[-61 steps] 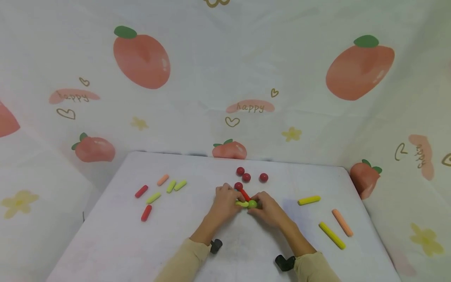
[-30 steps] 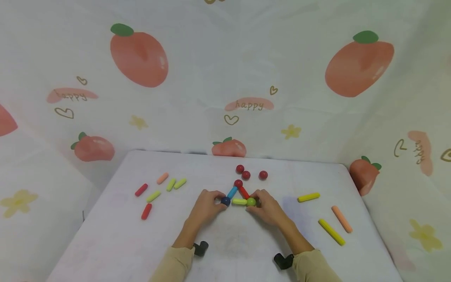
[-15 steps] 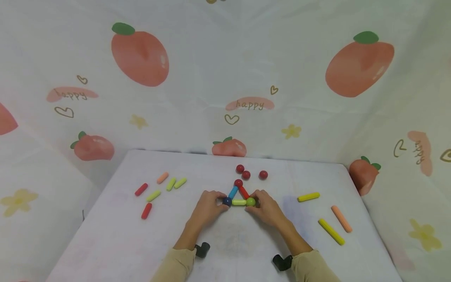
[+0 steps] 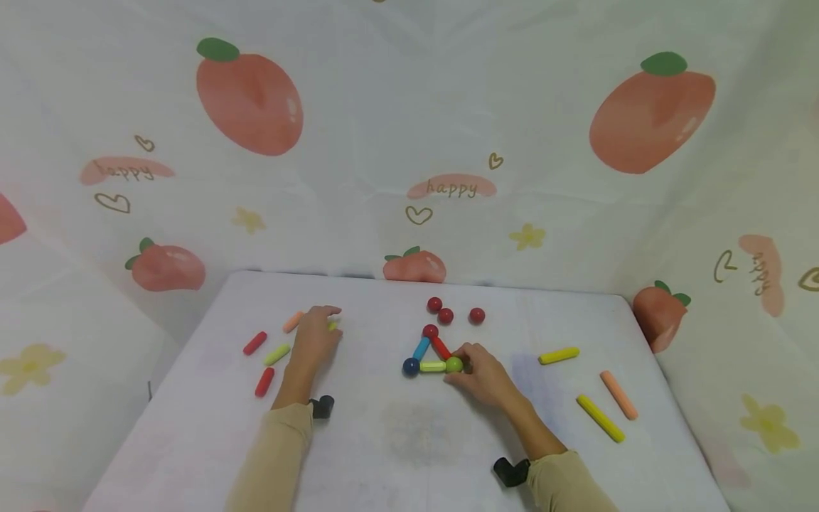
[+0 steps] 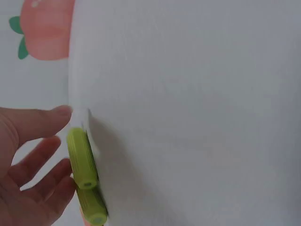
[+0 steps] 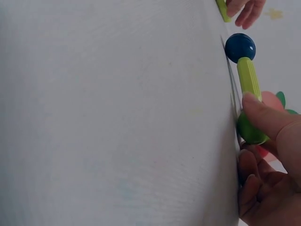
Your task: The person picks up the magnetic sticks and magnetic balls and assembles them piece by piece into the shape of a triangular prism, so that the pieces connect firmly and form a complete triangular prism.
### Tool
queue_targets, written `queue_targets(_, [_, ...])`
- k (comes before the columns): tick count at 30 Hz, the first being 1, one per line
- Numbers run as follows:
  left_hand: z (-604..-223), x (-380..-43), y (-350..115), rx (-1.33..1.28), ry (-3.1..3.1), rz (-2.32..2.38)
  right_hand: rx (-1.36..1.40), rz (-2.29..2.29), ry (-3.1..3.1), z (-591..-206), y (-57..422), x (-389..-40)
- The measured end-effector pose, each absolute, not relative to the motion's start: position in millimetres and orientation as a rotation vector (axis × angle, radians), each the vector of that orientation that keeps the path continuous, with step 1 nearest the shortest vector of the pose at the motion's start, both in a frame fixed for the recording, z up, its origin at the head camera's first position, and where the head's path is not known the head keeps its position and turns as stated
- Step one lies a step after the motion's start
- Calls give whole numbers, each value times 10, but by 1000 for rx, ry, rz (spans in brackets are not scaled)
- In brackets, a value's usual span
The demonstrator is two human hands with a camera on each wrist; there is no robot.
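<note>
- Left hand (image 4: 316, 338): thumb and fingers stand wide apart around two short lime rods, the upper rod (image 5: 83, 158) and the lower rod (image 5: 92, 207) of the left wrist view; whether the fingertips touch them cannot be told.
- Right hand (image 4: 484, 375): thumb and fingers narrow to a pinch on a green ball (image 4: 453, 365).
- Triangle: a frame of rods and balls lying flat between the hands, nearer the right. Its green ball is in the right hand's grip; its dark blue ball (image 4: 411, 366) is the corner towards the left hand; its red ball (image 4: 431, 331) is the corner beyond the right fingertips.
- Sides of the triangle: a lime bar (image 4: 433, 367) on the wearer's side, a blue bar (image 4: 421, 348) facing the left hand, and a red bar (image 4: 441, 348) running to the right fingertips.
- Left of the left hand: an orange stick (image 4: 292, 322) just beside it, then a lime stick (image 4: 277, 355) and two red sticks (image 4: 254, 343).
- Beyond the right hand: three loose dark red balls (image 4: 446, 316), two close together, one apart.
- Right of the right hand: two long yellow rods (image 4: 600, 418) and a long orange rod (image 4: 618, 395), well apart from the fingers.
- Beneath both hands: a white tabletop (image 4: 416, 434).
</note>
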State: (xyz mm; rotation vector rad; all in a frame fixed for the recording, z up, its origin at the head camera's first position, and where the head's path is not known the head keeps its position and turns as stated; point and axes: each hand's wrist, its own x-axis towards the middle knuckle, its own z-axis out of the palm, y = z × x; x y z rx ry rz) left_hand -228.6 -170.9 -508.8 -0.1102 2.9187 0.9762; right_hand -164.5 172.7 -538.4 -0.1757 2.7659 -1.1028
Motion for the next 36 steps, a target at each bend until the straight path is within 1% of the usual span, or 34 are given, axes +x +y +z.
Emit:
queue_targets(5, [-5080, -2308, -1758, -42, 2894, 875, -177, -1110, 2752, -5350, 1730, -1645])
queue_targets(15, [-5112, -2385, -1717, -34, 2845, 843, -153, -1113, 2783, -5272, 1745, -1626])
queue_targets(18, [-5102, -2371, -1702, -26, 2822, 974, -176, -1126, 2795, -5280, 1741, -1635])
queue_targets(22, [-5067, -2309, -1621, 63, 2741, 1236, -170, -1120, 2792, -5279, 1740, -1654])
queue_targets(26, [-5029, -2213, -1451, 186, 2658, 1400, -145, -1118, 2788, -5267, 1744, -1656])
queue_targets(29, [-5009, -2134, -1296, 230, 2618, 1492, -143, -1127, 2780, -5270, 1746, -1649])
queue_targets(36, [-5021, -1971, -985, 187, 2409, 1748, -140, -1139, 2764, -5286, 1736, -1653])
